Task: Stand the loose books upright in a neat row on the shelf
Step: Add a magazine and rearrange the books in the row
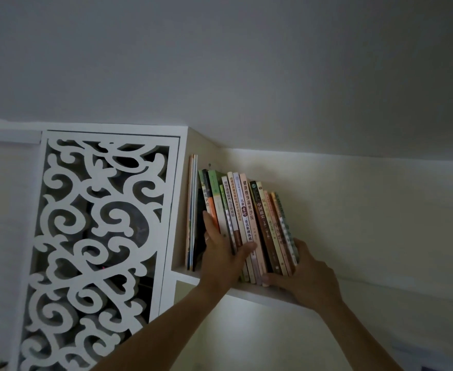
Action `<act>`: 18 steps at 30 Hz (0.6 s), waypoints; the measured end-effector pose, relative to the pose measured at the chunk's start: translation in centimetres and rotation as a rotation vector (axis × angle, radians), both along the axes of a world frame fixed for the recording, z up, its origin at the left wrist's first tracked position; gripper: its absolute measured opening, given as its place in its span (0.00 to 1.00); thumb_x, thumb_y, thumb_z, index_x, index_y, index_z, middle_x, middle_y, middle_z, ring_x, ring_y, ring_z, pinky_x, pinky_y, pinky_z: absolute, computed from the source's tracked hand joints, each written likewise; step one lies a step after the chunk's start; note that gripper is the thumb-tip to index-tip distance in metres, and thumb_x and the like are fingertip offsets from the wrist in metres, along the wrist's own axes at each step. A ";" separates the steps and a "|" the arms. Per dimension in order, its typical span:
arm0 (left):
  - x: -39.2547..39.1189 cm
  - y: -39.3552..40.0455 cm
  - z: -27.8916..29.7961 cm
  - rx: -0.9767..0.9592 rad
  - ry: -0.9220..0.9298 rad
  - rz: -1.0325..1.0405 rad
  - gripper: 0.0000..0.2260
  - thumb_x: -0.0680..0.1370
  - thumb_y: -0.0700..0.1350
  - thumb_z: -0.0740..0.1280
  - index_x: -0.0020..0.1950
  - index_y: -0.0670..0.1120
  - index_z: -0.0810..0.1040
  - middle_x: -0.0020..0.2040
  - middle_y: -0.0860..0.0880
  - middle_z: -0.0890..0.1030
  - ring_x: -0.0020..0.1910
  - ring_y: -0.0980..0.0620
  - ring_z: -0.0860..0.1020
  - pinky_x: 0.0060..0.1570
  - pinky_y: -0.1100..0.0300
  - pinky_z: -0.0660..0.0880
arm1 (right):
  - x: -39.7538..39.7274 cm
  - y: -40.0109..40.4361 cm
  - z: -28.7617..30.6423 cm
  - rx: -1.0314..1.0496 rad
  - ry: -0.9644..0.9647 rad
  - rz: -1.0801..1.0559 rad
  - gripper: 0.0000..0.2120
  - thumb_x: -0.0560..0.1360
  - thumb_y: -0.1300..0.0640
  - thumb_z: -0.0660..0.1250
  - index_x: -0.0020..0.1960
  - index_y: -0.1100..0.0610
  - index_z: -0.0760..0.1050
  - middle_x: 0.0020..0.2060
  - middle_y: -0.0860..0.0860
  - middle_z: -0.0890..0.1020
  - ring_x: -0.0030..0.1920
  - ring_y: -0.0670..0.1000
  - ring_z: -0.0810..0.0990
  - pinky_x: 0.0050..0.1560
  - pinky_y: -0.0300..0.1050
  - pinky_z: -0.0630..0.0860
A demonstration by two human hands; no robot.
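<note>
Looking up at a white shelf (257, 290) set high on the wall, close under the ceiling (220, 62). A bunch of books (246, 223) stands on it, spines facing out, all tilted a bit so the tops lean left. Both hands are on that bunch. The left hand (221, 250) sits at the left end, fingers reaching up along the spines and the thumb stretched right across the lower spines, so its grip is wrapped round the left part of the bunch. The right hand (304, 274) is at the right end, fingers curled against the outermost book with the thumb tucked under the bottom edges near the shelf front, so that grip is pinching the right end of the bunch.

Further left a few thin books (191, 212) stand upright against the cabinet side, with a dark gap between them and the leaning bunch. Left of that is a white carved panel (96, 236) with swirly cut-outs. Lighting is pretty dim.
</note>
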State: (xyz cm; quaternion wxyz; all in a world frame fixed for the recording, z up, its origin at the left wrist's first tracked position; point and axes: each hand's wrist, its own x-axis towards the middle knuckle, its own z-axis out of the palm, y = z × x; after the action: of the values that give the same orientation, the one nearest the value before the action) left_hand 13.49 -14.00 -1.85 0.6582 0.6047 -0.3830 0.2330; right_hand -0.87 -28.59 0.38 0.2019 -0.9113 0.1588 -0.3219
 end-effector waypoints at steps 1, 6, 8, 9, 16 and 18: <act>0.0 0.2 0.1 -0.015 -0.033 -0.011 0.54 0.75 0.61 0.76 0.83 0.48 0.39 0.76 0.51 0.71 0.70 0.53 0.77 0.59 0.43 0.82 | 0.3 0.3 -0.1 0.007 -0.017 0.015 0.55 0.58 0.30 0.79 0.77 0.43 0.58 0.64 0.45 0.81 0.55 0.50 0.83 0.52 0.43 0.79; 1.8 2.5 0.5 0.046 -0.110 -0.020 0.52 0.76 0.62 0.73 0.84 0.52 0.38 0.76 0.54 0.72 0.70 0.55 0.77 0.60 0.44 0.82 | 3.2 2.6 -0.6 0.111 -0.100 0.140 0.54 0.59 0.39 0.83 0.77 0.46 0.58 0.64 0.46 0.80 0.55 0.49 0.82 0.51 0.40 0.76; 2.4 3.1 0.7 0.065 -0.133 -0.008 0.51 0.77 0.60 0.73 0.84 0.51 0.39 0.77 0.53 0.71 0.71 0.55 0.76 0.62 0.44 0.81 | 4.2 3.3 -0.6 0.143 -0.106 0.190 0.57 0.58 0.39 0.84 0.77 0.47 0.56 0.64 0.45 0.80 0.54 0.48 0.81 0.51 0.40 0.77; 2.8 3.2 0.7 0.075 -0.151 -0.010 0.50 0.78 0.58 0.73 0.84 0.51 0.38 0.77 0.52 0.71 0.71 0.56 0.76 0.63 0.45 0.80 | 4.7 3.4 -0.6 0.155 -0.106 0.211 0.58 0.58 0.40 0.85 0.78 0.47 0.55 0.65 0.45 0.80 0.55 0.48 0.81 0.53 0.42 0.77; 0.6 1.9 -2.6 0.177 -0.396 0.620 0.32 0.86 0.54 0.55 0.85 0.42 0.46 0.85 0.41 0.47 0.84 0.46 0.50 0.82 0.52 0.53 | 5.6 3.1 -0.7 0.255 -0.116 0.333 0.63 0.57 0.43 0.86 0.80 0.45 0.49 0.64 0.43 0.78 0.56 0.47 0.79 0.53 0.36 0.78; 0.5 1.8 -2.8 0.153 -0.385 0.669 0.28 0.86 0.54 0.52 0.84 0.44 0.53 0.83 0.40 0.53 0.81 0.42 0.57 0.78 0.43 0.62 | 5.7 3.1 -0.8 0.267 -0.140 0.341 0.62 0.58 0.44 0.85 0.80 0.45 0.50 0.61 0.42 0.77 0.54 0.45 0.78 0.46 0.28 0.73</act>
State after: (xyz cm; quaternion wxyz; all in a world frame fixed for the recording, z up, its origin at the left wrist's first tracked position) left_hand 14.01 -12.23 -4.62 0.4151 0.6889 -0.2974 0.5145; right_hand 4.87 -25.53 -0.46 0.3828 -0.8655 0.0292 -0.3217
